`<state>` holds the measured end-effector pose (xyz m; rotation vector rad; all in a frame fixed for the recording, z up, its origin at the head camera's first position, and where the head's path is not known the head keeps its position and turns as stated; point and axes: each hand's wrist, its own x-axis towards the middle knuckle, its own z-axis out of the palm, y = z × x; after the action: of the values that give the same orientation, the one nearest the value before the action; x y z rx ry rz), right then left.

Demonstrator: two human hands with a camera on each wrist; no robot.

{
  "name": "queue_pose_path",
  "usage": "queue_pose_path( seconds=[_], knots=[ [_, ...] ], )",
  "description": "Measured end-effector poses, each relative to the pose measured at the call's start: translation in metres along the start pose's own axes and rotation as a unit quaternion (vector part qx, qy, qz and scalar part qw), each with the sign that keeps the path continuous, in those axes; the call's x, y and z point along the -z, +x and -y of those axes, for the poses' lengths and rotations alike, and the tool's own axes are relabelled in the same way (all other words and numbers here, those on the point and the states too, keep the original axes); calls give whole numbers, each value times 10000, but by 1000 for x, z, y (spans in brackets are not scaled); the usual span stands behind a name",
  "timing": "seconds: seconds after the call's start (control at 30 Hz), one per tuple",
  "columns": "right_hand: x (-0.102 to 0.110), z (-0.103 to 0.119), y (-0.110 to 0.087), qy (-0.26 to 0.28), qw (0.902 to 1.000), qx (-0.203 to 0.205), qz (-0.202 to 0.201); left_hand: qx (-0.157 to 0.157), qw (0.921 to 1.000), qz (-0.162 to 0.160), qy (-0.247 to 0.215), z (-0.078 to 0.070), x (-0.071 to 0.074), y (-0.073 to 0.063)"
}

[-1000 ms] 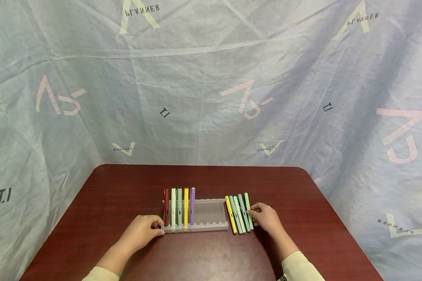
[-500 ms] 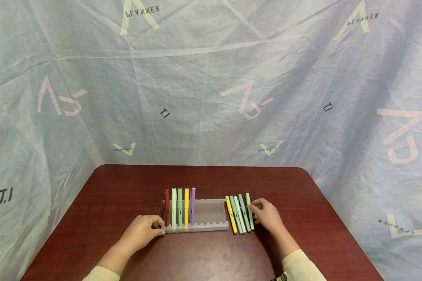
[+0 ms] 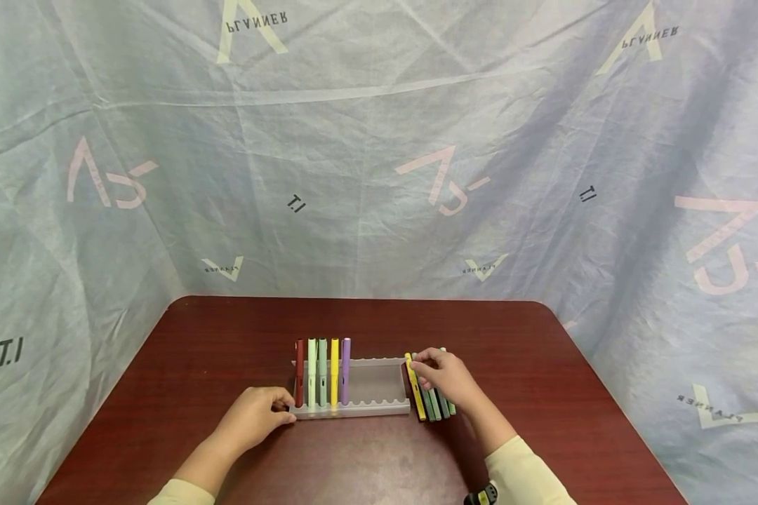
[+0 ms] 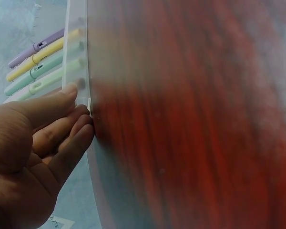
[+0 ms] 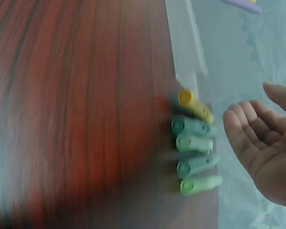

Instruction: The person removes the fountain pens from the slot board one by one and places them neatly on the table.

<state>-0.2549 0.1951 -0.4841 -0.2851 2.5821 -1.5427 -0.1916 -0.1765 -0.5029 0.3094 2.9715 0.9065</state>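
Note:
A clear plastic pen rack (image 3: 379, 407) with notched edges lies on the table. Its left half carries a red pen (image 3: 300, 372), a pale green pen (image 3: 312, 372), a grey-green pen (image 3: 323, 372), a yellow pen (image 3: 335, 372) and a purple pen (image 3: 346, 372). My left hand (image 3: 253, 416) pinches the rack's front left corner between thumb and fingers. Right of the rack lies a row of loose pens: a yellow one (image 5: 195, 106) nearest it, then several green ones (image 5: 193, 143). My right hand (image 3: 451, 379) hovers over this row, fingers bent and holding nothing, partly covering the green pens.
The dark red wooden table (image 3: 354, 463) has rounded far corners. A pale printed cloth (image 3: 366, 210) hangs behind and along both sides. A dark watch-like band (image 3: 482, 494) shows at my right sleeve.
My right hand has moved left from the rightmost green pen to above the yellow end of the loose row, after shifting that green pen slightly right. The left hand stays at the rack's corner.

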Motion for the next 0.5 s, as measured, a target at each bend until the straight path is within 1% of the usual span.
queue_pose_path(
  seconds=[0.1,0.23,0.3,0.43,0.5],
  knots=[
    [-6,3,2,-261,9987,208,394,18,10000,14,10,0,0,0],
    [-12,7,1,-680,9940,363,777,18,10000,25,6,-1,0,-1],
    [-16,10,1,-816,9918,452,871,19,10000,27,-5,-1,1,-1],
    [-29,15,4,-898,9887,745,946,22,10000,28,-19,-1,1,-1],
    [-38,17,6,-794,9879,839,1034,10,10000,23,-26,-1,1,-1]
  ],
)
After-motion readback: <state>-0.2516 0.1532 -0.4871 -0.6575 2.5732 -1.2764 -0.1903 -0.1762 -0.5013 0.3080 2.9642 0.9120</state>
